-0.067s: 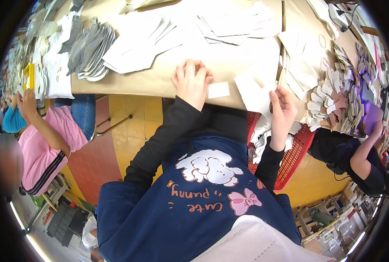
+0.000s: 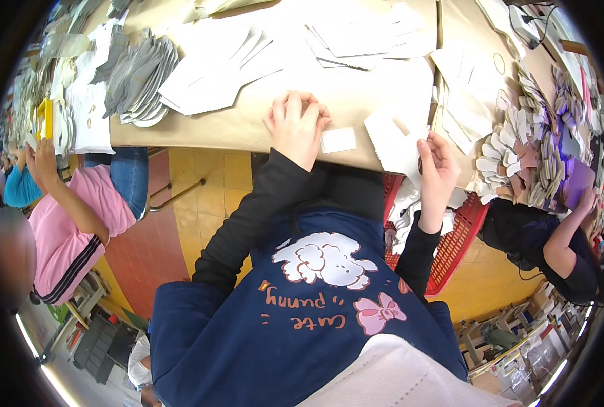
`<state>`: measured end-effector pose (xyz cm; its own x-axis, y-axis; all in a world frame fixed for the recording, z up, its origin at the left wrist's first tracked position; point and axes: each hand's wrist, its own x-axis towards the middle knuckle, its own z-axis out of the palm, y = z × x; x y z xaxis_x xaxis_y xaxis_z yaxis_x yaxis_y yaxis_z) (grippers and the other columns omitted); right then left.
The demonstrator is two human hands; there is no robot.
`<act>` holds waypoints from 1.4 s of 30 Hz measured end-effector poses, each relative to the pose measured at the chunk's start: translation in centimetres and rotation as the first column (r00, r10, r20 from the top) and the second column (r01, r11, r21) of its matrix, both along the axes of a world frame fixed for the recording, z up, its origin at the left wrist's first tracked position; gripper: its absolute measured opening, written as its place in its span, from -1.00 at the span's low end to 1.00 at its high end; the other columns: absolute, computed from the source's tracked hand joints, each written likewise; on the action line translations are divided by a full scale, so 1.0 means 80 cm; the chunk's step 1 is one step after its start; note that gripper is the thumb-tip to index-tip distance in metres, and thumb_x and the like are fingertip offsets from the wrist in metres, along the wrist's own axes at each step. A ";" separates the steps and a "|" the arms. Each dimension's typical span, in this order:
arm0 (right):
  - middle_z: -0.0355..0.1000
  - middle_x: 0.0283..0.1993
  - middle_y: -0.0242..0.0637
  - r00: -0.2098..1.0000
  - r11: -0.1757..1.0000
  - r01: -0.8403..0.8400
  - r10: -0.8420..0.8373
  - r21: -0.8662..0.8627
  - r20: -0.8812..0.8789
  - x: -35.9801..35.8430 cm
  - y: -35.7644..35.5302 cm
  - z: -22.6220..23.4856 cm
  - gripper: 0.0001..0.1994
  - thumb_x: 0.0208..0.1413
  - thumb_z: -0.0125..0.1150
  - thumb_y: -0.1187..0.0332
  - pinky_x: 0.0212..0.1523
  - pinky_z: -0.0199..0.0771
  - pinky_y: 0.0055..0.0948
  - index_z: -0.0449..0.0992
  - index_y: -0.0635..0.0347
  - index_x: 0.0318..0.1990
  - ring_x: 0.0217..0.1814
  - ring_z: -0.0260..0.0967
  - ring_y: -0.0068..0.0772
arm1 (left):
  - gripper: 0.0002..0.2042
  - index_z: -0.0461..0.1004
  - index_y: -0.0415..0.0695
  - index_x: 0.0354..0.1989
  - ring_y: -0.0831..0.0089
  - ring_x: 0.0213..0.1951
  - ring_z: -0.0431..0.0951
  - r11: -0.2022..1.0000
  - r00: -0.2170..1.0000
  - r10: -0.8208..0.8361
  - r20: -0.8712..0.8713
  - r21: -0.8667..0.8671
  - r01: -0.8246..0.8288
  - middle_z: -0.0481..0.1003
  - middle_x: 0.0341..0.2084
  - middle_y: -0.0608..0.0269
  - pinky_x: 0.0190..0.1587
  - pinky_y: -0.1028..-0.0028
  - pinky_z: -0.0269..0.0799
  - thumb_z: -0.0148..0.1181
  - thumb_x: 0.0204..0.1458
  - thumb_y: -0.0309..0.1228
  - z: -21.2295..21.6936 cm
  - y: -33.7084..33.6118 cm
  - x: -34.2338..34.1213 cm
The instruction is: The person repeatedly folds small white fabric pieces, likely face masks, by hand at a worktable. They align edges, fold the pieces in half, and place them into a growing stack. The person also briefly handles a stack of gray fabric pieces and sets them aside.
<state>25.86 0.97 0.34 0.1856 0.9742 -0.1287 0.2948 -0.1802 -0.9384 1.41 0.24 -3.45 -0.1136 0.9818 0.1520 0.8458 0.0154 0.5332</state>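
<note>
Fingers (image 2: 429, 144) of the right hand (image 2: 439, 169) pinch a white cut piece (image 2: 393, 139); left hand (image 2: 295, 125) curled beside a small white rectangle (image 2: 338, 140).

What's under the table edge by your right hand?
A red slatted basket sits below the table edge, holding white pieces. The right hand, gripping a white cut piece, and its sleeve cover part of it; its bottom cannot be seen.

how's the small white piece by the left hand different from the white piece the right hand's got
The small white piece is a compact rectangle; the larger white piece is bigger with an irregular, notched outline. The small one lies flat on the table beside the left hand, seemingly not gripped; the larger one is pinched at its edge by the right hand and overhangs the table edge. Both are thin, plain white cut sheets.
</note>
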 end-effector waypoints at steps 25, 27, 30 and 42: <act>0.43 -0.16 -0.22 0.824 0.888 -0.446 0.360 0.110 0.437 -0.085 -0.001 -0.016 -0.76 0.11 0.29 0.47 -0.14 0.36 -0.24 0.59 0.20 -0.04 -0.19 0.40 -0.12 | -0.85 0.55 -0.02 -0.27 0.19 0.13 0.29 1.000 1.000 0.012 0.027 0.029 -0.013 0.37 -0.02 0.30 0.09 0.07 0.16 0.35 -0.04 -0.44 -0.006 -0.017 0.003; 0.44 -0.19 -0.22 0.840 0.897 -0.428 0.350 0.110 0.413 -0.085 0.002 -0.015 -0.79 0.11 0.29 0.46 -0.17 0.36 -0.24 0.60 0.21 -0.08 -0.22 0.41 -0.12 | -0.85 0.56 -0.01 -0.28 0.21 0.13 0.30 0.997 1.000 0.000 -0.012 0.074 0.001 0.39 -0.02 0.32 0.11 0.09 0.15 0.34 -0.03 -0.44 -0.005 -0.006 0.004; 0.43 -0.24 -0.23 0.870 0.911 -0.400 0.343 0.100 0.353 -0.084 0.007 -0.018 -0.84 0.12 0.29 0.48 -0.24 0.38 -0.32 0.61 0.25 -0.13 -0.31 0.39 -0.22 | -0.87 0.56 -0.04 -0.27 0.23 0.07 0.33 0.991 0.998 -0.025 -0.055 0.132 0.032 0.42 -0.07 0.33 0.10 0.14 0.17 0.34 -0.01 -0.43 0.001 0.004 0.003; 0.41 -0.40 -0.28 0.859 0.891 -0.451 0.418 0.049 0.297 -0.086 0.016 -0.024 -0.89 0.13 0.28 0.45 -0.34 0.34 -0.43 0.61 0.33 -0.35 -0.39 0.33 -0.38 | -0.91 0.54 -0.25 -0.36 0.34 -0.40 0.57 0.987 0.852 -0.152 0.501 0.029 0.159 0.47 -0.34 0.16 -0.34 0.44 0.53 0.34 0.05 -0.53 0.006 -0.017 0.017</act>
